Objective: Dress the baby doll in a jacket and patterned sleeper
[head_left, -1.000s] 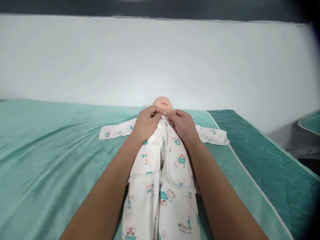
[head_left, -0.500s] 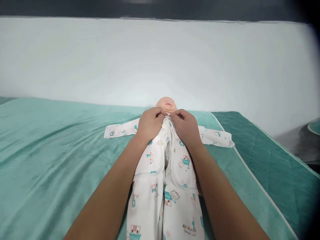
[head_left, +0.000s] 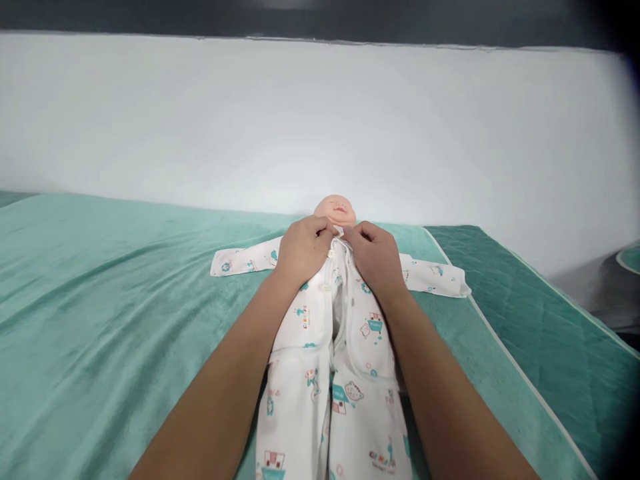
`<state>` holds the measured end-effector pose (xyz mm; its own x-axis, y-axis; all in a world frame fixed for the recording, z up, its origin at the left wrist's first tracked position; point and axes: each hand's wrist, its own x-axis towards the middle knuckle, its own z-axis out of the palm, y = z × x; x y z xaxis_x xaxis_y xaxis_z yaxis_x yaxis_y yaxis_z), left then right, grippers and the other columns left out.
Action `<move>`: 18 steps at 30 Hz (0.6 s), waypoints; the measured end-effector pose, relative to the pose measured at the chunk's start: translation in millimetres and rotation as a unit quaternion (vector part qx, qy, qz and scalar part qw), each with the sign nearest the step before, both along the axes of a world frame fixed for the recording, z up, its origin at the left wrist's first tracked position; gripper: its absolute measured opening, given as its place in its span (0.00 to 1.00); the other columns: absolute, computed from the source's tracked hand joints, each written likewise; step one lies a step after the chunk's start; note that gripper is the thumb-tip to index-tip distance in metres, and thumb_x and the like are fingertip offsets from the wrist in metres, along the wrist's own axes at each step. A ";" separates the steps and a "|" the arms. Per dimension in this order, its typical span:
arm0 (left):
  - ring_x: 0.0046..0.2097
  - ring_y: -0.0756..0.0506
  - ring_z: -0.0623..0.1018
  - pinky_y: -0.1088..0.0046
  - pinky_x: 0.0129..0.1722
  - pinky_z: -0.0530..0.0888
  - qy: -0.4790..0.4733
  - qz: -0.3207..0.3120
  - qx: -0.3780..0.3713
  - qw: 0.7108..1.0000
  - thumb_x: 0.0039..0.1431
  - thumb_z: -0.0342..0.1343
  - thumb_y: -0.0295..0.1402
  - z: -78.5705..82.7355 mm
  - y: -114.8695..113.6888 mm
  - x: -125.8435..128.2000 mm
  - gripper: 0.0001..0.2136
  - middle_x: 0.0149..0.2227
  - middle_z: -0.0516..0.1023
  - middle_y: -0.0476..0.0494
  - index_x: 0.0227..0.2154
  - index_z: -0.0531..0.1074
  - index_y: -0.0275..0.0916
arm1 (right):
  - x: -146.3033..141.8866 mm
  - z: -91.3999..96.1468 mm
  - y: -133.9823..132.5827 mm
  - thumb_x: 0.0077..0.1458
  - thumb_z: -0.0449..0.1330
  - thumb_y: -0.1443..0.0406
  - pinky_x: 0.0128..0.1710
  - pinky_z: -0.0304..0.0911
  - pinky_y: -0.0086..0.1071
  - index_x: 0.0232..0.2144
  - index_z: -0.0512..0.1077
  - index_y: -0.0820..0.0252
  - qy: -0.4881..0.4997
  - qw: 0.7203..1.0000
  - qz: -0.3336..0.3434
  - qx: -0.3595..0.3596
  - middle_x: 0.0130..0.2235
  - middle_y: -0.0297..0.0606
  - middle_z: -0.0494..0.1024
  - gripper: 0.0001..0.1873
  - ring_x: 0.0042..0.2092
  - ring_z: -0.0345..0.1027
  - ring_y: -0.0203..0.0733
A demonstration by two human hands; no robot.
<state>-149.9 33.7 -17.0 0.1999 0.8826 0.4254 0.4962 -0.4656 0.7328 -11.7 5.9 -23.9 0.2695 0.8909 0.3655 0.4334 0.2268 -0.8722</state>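
A baby doll point(head_left: 336, 208) lies on its back with its head toward the wall, dressed in white baby clothes point(head_left: 303, 333) printed with small animals and carts. My left hand point(head_left: 306, 250) pinches the left edge of the collar just below the doll's chin. Opposite it, my right hand point(head_left: 375, 257) pinches the right edge, and the fingertips of both hands nearly meet. Below them the front hangs partly open, with buttons point(head_left: 325, 288) along its left edge. Both sleeves stretch out sideways. My fingers hide the top fastening.
A light green blanket point(head_left: 125, 320) with wrinkles on the left covers the bed. Darker green quilted bedding point(head_left: 530, 313) shows along the right. Behind the doll's head rises a white wall point(head_left: 320, 120). A dark object point(head_left: 620, 287) stands at the far right edge.
Both hands keep their pinch on the collar, with only slight finger movement. The whole view has shifted a little; the doll and clothes lie as before.
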 end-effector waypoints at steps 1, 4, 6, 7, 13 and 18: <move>0.40 0.43 0.76 0.67 0.37 0.69 -0.002 0.000 0.001 1.000 0.57 0.49 0.30 -0.3 0.0 0.1 0.11 0.37 0.82 0.48 0.27 0.78 0.43 | 0.1 -0.1 0.1 0.54 0.55 0.61 0.34 0.52 0.33 0.18 0.61 0.57 -0.001 1.000 -0.001 -0.002 0.23 0.29 0.63 0.15 0.30 0.56 0.37; 0.38 0.44 0.76 0.67 0.37 0.69 -0.008 0.001 0.000 1.000 0.57 0.49 0.30 -1.0 -0.3 0.4 0.11 0.35 0.81 0.49 0.27 0.77 0.43 | 0.5 -0.8 0.7 0.53 0.55 0.62 0.33 0.52 0.33 0.17 0.61 0.57 -0.002 1.000 -0.004 -0.008 0.23 0.29 0.63 0.15 0.30 0.55 0.37; 0.38 0.44 0.76 0.67 0.37 0.69 -0.008 0.002 -0.007 1.000 0.56 0.49 0.30 -1.2 -0.3 0.7 0.11 0.35 0.81 0.49 0.26 0.77 0.42 | 0.7 -1.3 1.4 0.52 0.55 0.63 0.32 0.51 0.33 0.16 0.61 0.57 0.000 1.000 -0.010 -0.010 0.22 0.29 0.61 0.15 0.29 0.55 0.37; 0.39 0.44 0.76 0.67 0.37 0.69 -0.008 0.002 -0.010 1.000 0.56 0.49 0.30 -1.2 -0.2 0.7 0.11 0.35 0.81 0.49 0.27 0.77 0.42 | 0.8 -1.5 1.8 0.51 0.55 0.63 0.32 0.51 0.33 0.15 0.61 0.57 0.002 1.000 -0.014 -0.011 0.21 0.29 0.61 0.15 0.29 0.55 0.37; 0.39 0.44 0.77 0.68 0.39 0.69 -0.027 -0.006 -0.028 0.999 0.57 0.50 0.32 -0.5 0.8 -1.1 0.10 0.37 0.82 0.49 0.31 0.78 0.43 | 1.5 -2.0 1.2 0.54 0.57 0.58 0.38 0.57 0.35 0.18 0.73 0.57 0.014 1.000 -0.022 -0.013 0.28 0.33 0.76 0.16 0.35 0.67 0.42; 0.44 0.45 0.77 0.69 0.44 0.69 -0.053 -0.057 -0.029 0.997 0.59 0.50 0.34 0.3 0.4 -3.3 0.13 0.44 0.81 0.50 0.39 0.80 0.45 | 1.0 -3.8 -0.4 0.56 0.57 0.56 0.41 0.59 0.35 0.25 0.80 0.56 0.023 0.999 -0.032 0.010 0.32 0.34 0.80 0.16 0.36 0.70 0.42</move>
